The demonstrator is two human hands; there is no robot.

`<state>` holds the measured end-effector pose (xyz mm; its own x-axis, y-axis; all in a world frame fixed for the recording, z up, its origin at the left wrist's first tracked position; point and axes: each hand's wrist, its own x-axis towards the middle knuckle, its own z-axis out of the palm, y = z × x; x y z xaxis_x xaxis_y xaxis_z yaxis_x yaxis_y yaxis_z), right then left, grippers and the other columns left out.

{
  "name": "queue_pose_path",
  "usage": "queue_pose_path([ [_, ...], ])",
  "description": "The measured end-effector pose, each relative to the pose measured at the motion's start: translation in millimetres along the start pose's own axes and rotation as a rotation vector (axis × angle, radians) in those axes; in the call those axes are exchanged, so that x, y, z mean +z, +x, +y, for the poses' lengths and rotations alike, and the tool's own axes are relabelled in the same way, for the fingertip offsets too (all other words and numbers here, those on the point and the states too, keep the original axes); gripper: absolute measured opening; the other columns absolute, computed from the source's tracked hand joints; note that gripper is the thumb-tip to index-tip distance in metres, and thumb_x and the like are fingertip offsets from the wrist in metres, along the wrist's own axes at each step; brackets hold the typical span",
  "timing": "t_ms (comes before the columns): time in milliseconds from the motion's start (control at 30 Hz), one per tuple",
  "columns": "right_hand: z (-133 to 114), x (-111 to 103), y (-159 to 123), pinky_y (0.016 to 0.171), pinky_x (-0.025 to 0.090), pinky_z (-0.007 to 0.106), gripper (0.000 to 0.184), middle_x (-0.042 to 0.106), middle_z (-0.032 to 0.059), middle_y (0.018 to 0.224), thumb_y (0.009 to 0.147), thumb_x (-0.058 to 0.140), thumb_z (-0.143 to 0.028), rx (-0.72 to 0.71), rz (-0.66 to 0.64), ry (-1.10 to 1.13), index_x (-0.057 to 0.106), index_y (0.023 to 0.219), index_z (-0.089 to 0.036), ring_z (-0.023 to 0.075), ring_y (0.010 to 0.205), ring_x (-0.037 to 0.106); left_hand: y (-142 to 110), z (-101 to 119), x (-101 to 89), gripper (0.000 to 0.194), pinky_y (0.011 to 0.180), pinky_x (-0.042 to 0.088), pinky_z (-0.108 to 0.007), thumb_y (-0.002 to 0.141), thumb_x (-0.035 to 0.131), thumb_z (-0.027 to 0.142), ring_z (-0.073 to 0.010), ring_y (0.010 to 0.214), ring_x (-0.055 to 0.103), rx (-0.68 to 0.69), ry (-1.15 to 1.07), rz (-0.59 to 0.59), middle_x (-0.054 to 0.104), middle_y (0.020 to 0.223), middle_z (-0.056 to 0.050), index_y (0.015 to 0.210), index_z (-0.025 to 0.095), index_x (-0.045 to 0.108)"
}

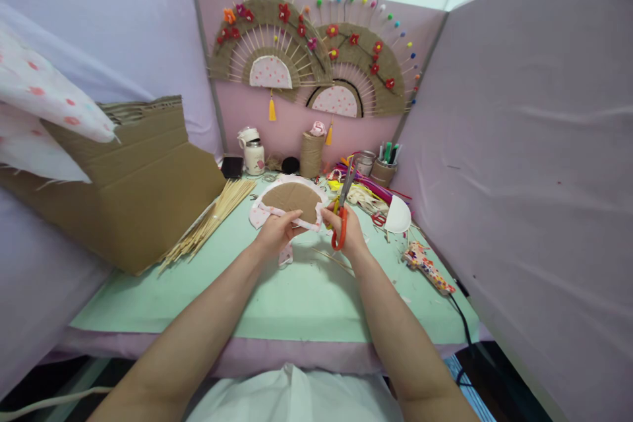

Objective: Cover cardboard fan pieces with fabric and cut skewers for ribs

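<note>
My left hand point(277, 231) is closed on the near edge of a brown cardboard half-circle point(293, 200) that has pink dotted fabric point(262, 212) wrapped round its rim. My right hand point(346, 229) grips orange-handled scissors point(341, 211), blades pointing up and away, just to the right of the half-circle. Both hands hover above the green mat point(297, 297).
A bundle of bamboo sticks point(212, 221) and a big cardboard sheet point(133, 178) lie at left. A twine spool point(311, 153), jars point(254, 157), a pen cup point(384, 170), a white half-circle point(398, 214) and a patterned glue gun point(426, 266) crowd the back and right. Two decorated fans point(316, 56) hang on the pink wall.
</note>
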<state>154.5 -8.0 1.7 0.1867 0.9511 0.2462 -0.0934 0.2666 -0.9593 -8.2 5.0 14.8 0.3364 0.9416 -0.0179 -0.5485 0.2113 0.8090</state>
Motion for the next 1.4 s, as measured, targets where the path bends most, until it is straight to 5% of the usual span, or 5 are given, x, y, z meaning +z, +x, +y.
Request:
queue_pose_path([
  [500, 2.6, 0.5, 1.0, 0.051, 0.035, 0.025, 0.037, 0.05, -0.0054, 0.058, 0.064, 0.071, -0.049, 0.032, 0.015, -0.021, 0.049, 0.075, -0.021, 0.0105, 0.051, 0.043, 1.1, -3.3, -2.3, 0.011, 0.077, 0.056, -0.036, 0.066, 0.073, 0.016, -0.0182, 0.066, 0.067, -0.044, 0.028, 0.002, 0.067, 0.063, -0.004, 0.062, 0.012, 0.064],
  [800, 12.9, -0.2, 3.1, 0.053, 0.036, 0.025, 0.037, 0.054, -0.0031, 0.06, 0.069, 0.068, -0.053, 0.042, 0.012, -0.152, 0.052, 0.076, -0.021, 0.0127, 0.056, 0.049, -1.2, 1.0, 0.3, 0.005, 0.078, 0.056, -0.034, 0.07, 0.068, 0.013, -0.0189, 0.071, 0.069, -0.038, -0.01, 0.011, 0.068, 0.065, -0.004, 0.07, 0.013, 0.063],
  [967, 13.8, -1.0, 4.3, 0.054, 0.036, 0.025, 0.038, 0.054, -0.0024, 0.065, 0.071, 0.064, -0.055, 0.03, 0.05, -0.187, 0.049, 0.077, -0.02, 0.0124, 0.057, 0.048, 0.9, 7.0, 0.8, 0.012, 0.079, 0.056, -0.034, 0.072, 0.063, 0.009, -0.0159, 0.07, 0.068, -0.002, -0.075, 0.111, 0.071, 0.075, -0.005, 0.084, 0.013, 0.064],
  [1267, 12.5, 2.3, -2.1, 0.065, 0.039, 0.028, 0.034, 0.053, -0.001, 0.079, 0.069, 0.06, -0.04, 0.015, 0.073, -0.712, 0.051, 0.093, -0.019, 0.0166, 0.07, 0.05, 12.1, 6.7, -5.9, 0.012, 0.08, 0.054, -0.037, 0.069, 0.061, 0.01, -0.014, 0.067, 0.065, 0.168, -0.206, 0.32, 0.069, 0.07, -0.002, 0.081, 0.015, 0.06],
  [1400, 18.7, 3.6, -4.9, 0.073, 0.041, 0.031, 0.033, 0.055, 0.0058, 0.09, 0.073, 0.055, -0.031, -0.146, 0.019, -0.943, 0.053, 0.102, -0.015, 0.0195, 0.082, 0.052, 16.4, 1.6, -8.2, 0.007, 0.078, 0.053, -0.032, 0.067, 0.063, 0.014, -0.0119, 0.064, 0.062, 0.275, -0.189, 0.383, 0.065, 0.064, 0.0, 0.071, 0.014, 0.058],
])
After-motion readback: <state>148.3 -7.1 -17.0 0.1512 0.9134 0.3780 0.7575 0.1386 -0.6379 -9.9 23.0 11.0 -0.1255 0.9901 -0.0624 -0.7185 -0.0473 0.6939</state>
